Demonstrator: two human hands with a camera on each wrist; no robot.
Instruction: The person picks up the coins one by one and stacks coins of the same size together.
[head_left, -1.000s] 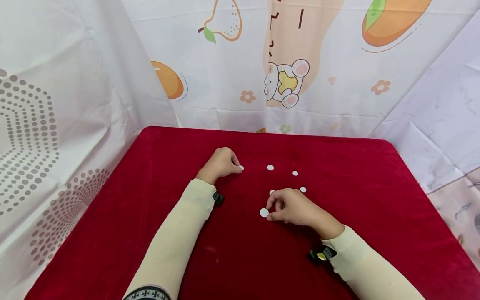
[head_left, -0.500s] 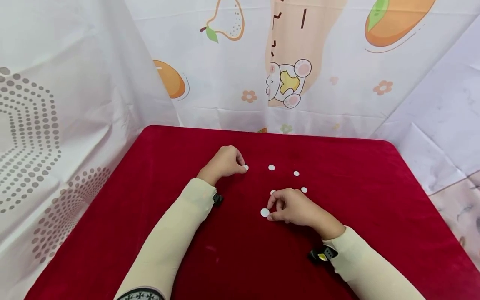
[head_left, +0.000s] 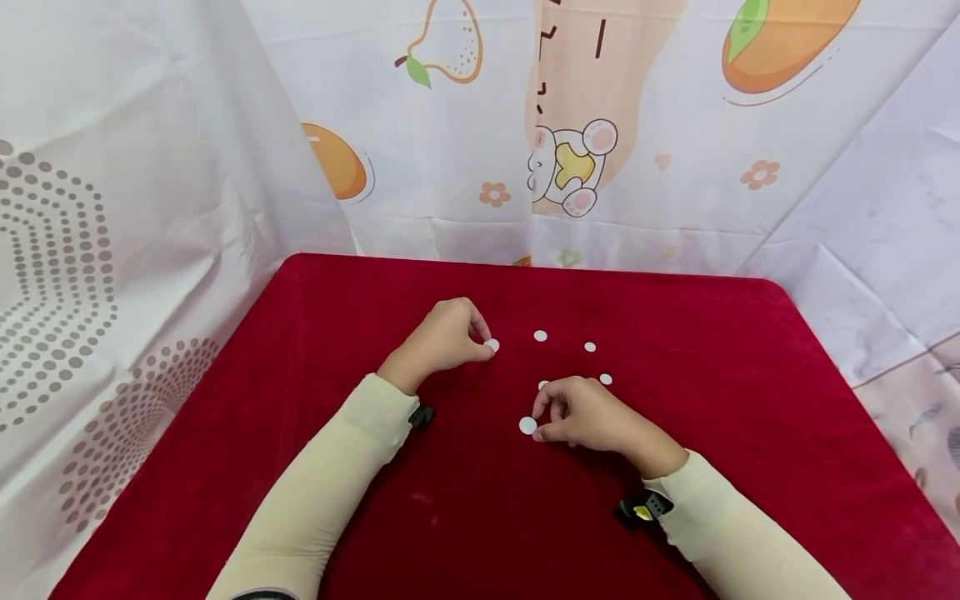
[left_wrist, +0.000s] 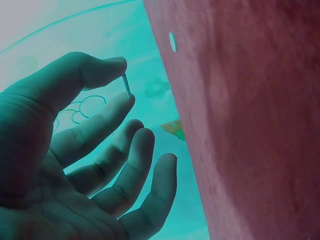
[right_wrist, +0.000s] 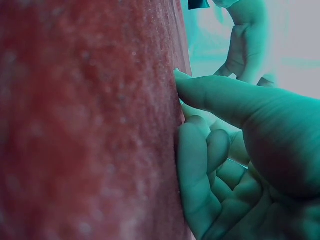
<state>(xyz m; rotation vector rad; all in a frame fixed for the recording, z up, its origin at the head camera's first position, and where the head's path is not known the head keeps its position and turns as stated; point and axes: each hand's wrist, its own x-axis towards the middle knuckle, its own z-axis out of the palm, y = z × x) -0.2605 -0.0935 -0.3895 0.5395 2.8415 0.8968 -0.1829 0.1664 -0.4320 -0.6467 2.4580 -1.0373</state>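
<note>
Your left grip pinches one thin white disc by its rim, seemingly off the bench, probably leaving the faces uncovered. Your right grip pinches the nearer disc at its edge, I'd guess for steadying. Other discs lie apart.

White disc sat partly hidden behind right grip; head view's bottom edge cut off left sleeve, right sleeve and red counter, also blurred in right wrist view
</note>
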